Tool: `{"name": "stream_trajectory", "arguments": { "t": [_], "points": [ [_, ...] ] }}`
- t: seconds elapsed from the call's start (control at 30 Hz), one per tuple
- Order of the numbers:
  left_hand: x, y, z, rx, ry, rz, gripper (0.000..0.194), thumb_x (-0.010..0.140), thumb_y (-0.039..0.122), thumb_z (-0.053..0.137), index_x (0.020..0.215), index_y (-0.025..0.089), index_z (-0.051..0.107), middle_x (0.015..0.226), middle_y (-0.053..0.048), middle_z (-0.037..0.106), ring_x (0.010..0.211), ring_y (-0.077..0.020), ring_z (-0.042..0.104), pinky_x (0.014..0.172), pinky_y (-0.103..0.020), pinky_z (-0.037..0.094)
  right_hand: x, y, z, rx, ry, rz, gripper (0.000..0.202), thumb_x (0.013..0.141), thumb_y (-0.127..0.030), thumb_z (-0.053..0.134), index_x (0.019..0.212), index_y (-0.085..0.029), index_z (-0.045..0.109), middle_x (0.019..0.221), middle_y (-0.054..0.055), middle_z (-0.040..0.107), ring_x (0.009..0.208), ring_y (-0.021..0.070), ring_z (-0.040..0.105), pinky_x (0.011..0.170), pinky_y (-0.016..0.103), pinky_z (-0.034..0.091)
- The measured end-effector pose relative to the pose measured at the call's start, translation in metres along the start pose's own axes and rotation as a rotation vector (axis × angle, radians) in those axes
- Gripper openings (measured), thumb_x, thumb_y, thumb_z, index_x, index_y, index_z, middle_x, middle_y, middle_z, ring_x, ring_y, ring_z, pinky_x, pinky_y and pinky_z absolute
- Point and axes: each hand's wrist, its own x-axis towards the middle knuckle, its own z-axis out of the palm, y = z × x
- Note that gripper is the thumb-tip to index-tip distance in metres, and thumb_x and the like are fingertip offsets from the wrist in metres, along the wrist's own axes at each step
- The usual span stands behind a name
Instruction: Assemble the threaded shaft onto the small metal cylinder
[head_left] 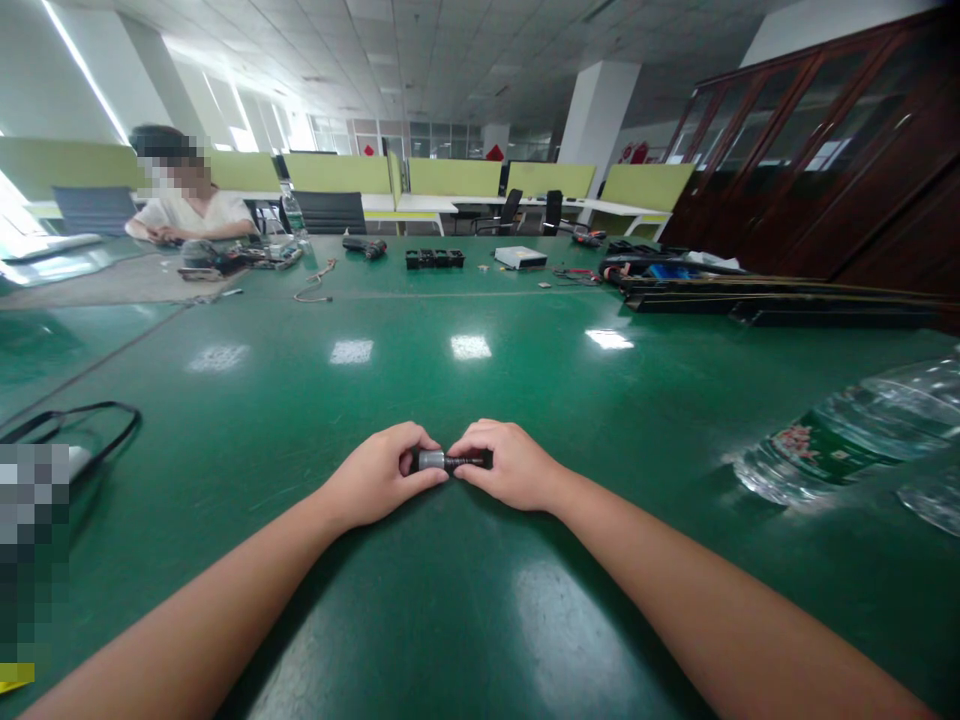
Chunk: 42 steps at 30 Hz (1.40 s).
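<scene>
- Both hands are clenched on one small dark cylinder (454,461) with a silvery collar: the left hand (382,475) wraps the collar end, the right hand (504,466) pinches the dark end between thumb and fingers.
- The cylinder lies level, low over the green table (480,620) and midway between the two fists; whether it touches the surface I cannot tell.
- From where I stand it looks like a twisting or pulling step, the two ends being worked against each other. The next move would call for a firm hold on the collar while the other end is turned, wrists kept low.
- Room is generous: bare green surface ahead and to both sides of the hands.
- Off to the right lie plastic water bottles (847,435), well apart; to the left a black cable loop (90,415).
- Far across the table a seated person (191,205) works among scattered tools, nowhere near.
</scene>
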Motion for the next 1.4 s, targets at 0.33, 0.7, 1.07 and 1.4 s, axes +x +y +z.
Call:
{"name": "stream_trajectory", "arguments": {
  "t": [0.33, 0.7, 1.07, 1.4],
  "points": [
    [-0.0003, -0.0005, 0.0001, 0.002, -0.008, -0.008, 0.029, 0.083, 0.045, 0.065, 0.097, 0.019, 0.065, 0.075, 0.001, 0.058, 0.066, -0.0152, 0.052, 0.060, -0.025, 0.038, -0.0006, -0.0016, -0.0033, 0.003, -0.014, 0.017, 0.016, 0.079, -0.016, 0.069, 0.093, -0.017, 0.074, 0.084, 0.004, 0.069, 0.079, 0.0157, 0.059, 0.074, 0.028, 0.045],
    [-0.0007, 0.0010, -0.0009, -0.006, -0.003, -0.004, 0.028, 0.083, 0.043, 0.066, 0.096, 0.019, 0.066, 0.075, 0.000, 0.058, 0.066, -0.0151, 0.052, 0.060, -0.025, 0.038, -0.0019, -0.0012, -0.0054, -0.002, 0.004, 0.017, 0.016, 0.077, -0.015, 0.069, 0.092, -0.019, 0.074, 0.084, 0.004, 0.069, 0.081, 0.0166, 0.059, 0.075, 0.029, 0.046],
    [-0.0011, 0.0007, -0.0007, -0.007, -0.005, 0.002, 0.029, 0.083, 0.043, 0.066, 0.097, 0.018, 0.066, 0.076, 0.000, 0.059, 0.066, -0.0147, 0.052, 0.060, -0.025, 0.038, -0.0033, 0.0008, -0.0060, -0.002, 0.023, 0.000, 0.014, 0.076, -0.018, 0.072, 0.089, -0.018, 0.075, 0.083, 0.004, 0.070, 0.081, 0.0173, 0.060, 0.077, 0.030, 0.047],
    [-0.0018, 0.0006, -0.0010, -0.003, 0.002, 0.010, 0.028, 0.083, 0.043, 0.066, 0.096, 0.018, 0.065, 0.076, 0.000, 0.059, 0.067, -0.0150, 0.052, 0.061, -0.025, 0.039, -0.0033, 0.0017, -0.0076, -0.022, 0.047, -0.013, 0.011, 0.074, -0.016, 0.073, 0.085, -0.019, 0.074, 0.080, 0.004, 0.069, 0.079, 0.0173, 0.059, 0.075, 0.031, 0.046]
  ]
}}
